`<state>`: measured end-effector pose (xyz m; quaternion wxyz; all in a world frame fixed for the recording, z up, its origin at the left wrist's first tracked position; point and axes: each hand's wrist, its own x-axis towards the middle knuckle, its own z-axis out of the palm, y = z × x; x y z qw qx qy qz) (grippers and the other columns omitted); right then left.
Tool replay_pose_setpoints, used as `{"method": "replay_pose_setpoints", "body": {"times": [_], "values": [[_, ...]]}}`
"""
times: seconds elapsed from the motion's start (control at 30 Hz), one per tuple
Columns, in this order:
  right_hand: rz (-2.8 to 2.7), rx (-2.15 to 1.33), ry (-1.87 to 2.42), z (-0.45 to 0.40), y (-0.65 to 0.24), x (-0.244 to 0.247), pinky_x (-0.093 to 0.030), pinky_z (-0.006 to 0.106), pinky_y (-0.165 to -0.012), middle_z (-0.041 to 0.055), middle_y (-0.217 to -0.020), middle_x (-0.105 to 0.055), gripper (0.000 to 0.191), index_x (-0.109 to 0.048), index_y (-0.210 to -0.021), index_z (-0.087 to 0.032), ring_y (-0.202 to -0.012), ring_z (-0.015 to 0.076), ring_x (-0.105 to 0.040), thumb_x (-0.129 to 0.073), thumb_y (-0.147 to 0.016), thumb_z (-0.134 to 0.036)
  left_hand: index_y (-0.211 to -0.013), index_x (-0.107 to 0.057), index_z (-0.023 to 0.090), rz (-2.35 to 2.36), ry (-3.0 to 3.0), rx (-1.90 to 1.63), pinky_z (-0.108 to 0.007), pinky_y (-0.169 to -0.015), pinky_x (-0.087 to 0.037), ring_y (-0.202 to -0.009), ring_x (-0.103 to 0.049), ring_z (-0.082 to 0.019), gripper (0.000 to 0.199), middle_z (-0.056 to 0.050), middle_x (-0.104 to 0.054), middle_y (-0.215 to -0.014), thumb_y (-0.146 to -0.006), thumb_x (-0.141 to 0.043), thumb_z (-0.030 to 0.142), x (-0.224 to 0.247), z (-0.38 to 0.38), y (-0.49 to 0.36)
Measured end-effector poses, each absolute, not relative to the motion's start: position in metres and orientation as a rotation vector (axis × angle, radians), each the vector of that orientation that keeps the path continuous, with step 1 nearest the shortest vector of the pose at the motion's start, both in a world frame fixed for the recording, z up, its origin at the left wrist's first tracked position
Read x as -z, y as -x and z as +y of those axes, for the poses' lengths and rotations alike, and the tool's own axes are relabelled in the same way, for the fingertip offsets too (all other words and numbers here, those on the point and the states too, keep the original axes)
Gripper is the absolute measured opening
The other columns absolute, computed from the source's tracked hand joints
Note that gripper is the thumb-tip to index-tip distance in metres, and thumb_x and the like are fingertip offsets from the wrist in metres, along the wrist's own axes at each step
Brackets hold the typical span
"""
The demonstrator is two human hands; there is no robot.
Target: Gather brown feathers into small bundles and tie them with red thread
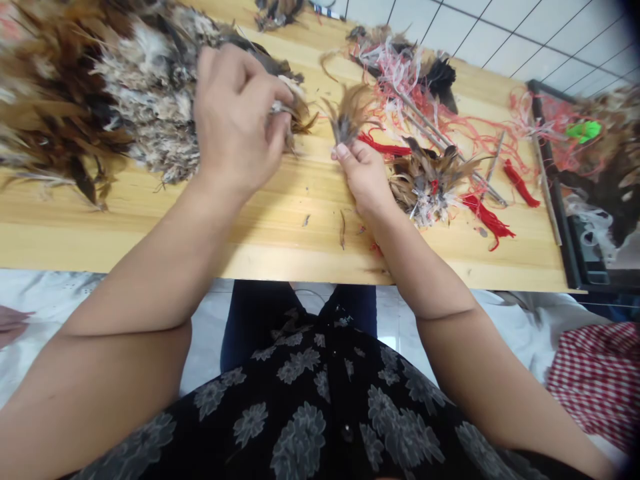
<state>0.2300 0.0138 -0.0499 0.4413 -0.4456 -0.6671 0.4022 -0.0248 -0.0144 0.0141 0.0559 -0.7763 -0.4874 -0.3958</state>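
Note:
My left hand (pixel 235 123) is over the right side of a big pile of feathers (pixel 155 87), brown at the far left and grey-white in the middle. Its thumb and forefinger close on a feather (pixel 299 119) whose pale base shows between them; motion blurs the details. To the right, my right hand (pixel 367 170) pinches a small bunch of brown and grey feathers (pixel 349 117) by the base, tips pointing up and away from me. Just beside that wrist lies a tied feather bundle (pixel 430 180) with brown tips and white ends.
Red thread bundles (pixel 487 217) and thin metal rods (pixel 430 127) lie on the right of the wooden table (pixel 280 247). Behind them is a tangle of pink and white strips (pixel 395 73). A black-edged tray (pixel 550 193) stands at the right end, holding more feathers.

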Motion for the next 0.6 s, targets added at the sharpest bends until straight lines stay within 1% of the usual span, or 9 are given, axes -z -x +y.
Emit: {"method": "replay_pose_setpoints", "body": {"times": [0.07, 0.13, 0.2, 0.27, 0.33, 0.4, 0.53, 0.6], "values": [[-1.621, -0.991, 1.108, 0.015, -0.233, 0.051, -0.066, 0.051, -0.123, 0.0031, -0.109, -0.082, 0.06, -0.074, -0.101, -0.018, -0.115, 0.021, -0.082, -0.058, -0.119, -0.073, -0.121, -0.084, 0.028, -1.419, 2.157, 1.249, -0.068, -0.108, -0.041, -0.123, -0.057, -0.041, 0.022, -0.012, -0.064, -0.125, -0.112, -0.066, 0.02, -0.006, -0.002, 0.036], [-1.606, -0.982, 1.109, 0.016, -0.235, 0.052, -0.067, 0.053, -0.123, 0.0032, -0.11, -0.083, 0.067, -0.075, -0.102, -0.018, -0.117, 0.022, -0.083, -0.057, -0.117, -0.081, -0.116, -0.084, 0.027, -1.406, 2.133, 1.214, -0.065, -0.104, -0.04, -0.121, -0.055, -0.039, 0.019, -0.01, -0.062, -0.125, -0.11, -0.069, 0.018, -0.001, 0.006, 0.046], [-1.605, -0.976, 1.1, 0.017, -0.236, 0.053, -0.067, 0.053, -0.122, 0.0032, -0.109, -0.083, 0.071, -0.075, -0.102, -0.018, -0.117, 0.0227, -0.084, -0.057, -0.114, -0.085, -0.113, -0.085, 0.027, -1.474, 2.182, 1.148, -0.065, -0.102, -0.04, -0.123, -0.053, -0.039, 0.016, -0.01, -0.063, -0.126, -0.112, -0.07, 0.024, -0.002, 0.008, 0.052], [-1.603, -0.973, 1.087, 0.017, -0.235, 0.054, -0.067, 0.053, -0.121, 0.0031, -0.108, -0.083, 0.072, -0.076, -0.103, -0.018, -0.116, 0.0227, -0.084, -0.058, -0.112, -0.088, -0.112, -0.087, 0.028, -1.594, 2.262, 1.047, -0.066, -0.103, -0.041, -0.126, -0.052, -0.04, 0.023, -0.011, -0.065, -0.127, -0.116, -0.066, 0.035, -0.008, 0.002, 0.055], [-1.596, -0.966, 1.075, 0.017, -0.234, 0.055, -0.068, 0.053, -0.12, 0.0028, -0.108, -0.084, 0.073, -0.076, -0.102, -0.018, -0.113, 0.0221, -0.084, -0.059, -0.11, -0.089, -0.116, -0.089, 0.028, -1.709, 2.378, 0.913, -0.068, -0.107, -0.042, -0.129, -0.05, -0.041, 0.035, -0.013, -0.066, -0.13, -0.119, -0.058, 0.044, -0.018, -0.006, 0.053], [-1.584, -0.967, 1.066, 0.017, -0.233, 0.054, -0.068, 0.053, -0.12, 0.0025, -0.108, -0.084, 0.071, -0.076, -0.101, -0.019, -0.111, 0.0215, -0.084, -0.061, -0.11, -0.088, -0.124, -0.091, 0.03, -1.79, 2.5, 0.795, -0.069, -0.111, -0.041, -0.131, -0.048, -0.043, 0.042, -0.013, -0.069, -0.135, -0.118, -0.053, 0.048, -0.026, -0.012, 0.047], [-1.544, -0.993, 1.08, 0.012, -0.23, 0.048, -0.068, 0.051, -0.119, 0.0019, -0.105, -0.083, 0.065, -0.075, -0.099, -0.02, -0.109, 0.0208, -0.083, -0.064, -0.112, -0.082, -0.134, -0.092, 0.032, -1.926, 2.589, 0.594, -0.072, -0.118, -0.042, -0.136, -0.046, -0.045, 0.049, -0.015, -0.071, -0.138, -0.113, -0.052, 0.049, -0.032, -0.016, 0.028], [-1.527, -0.999, 1.072, 0.009, -0.228, 0.045, -0.068, 0.049, -0.118, 0.0019, -0.105, -0.083, 0.06, -0.074, -0.098, -0.021, -0.109, 0.0208, -0.082, -0.067, -0.113, -0.078, -0.141, -0.091, 0.028, -1.949, 2.614, 0.481, -0.071, -0.122, -0.044, -0.14, -0.046, -0.045, 0.055, -0.017, -0.071, -0.138, -0.115, -0.047, 0.046, -0.031, -0.016, 0.016]]}}
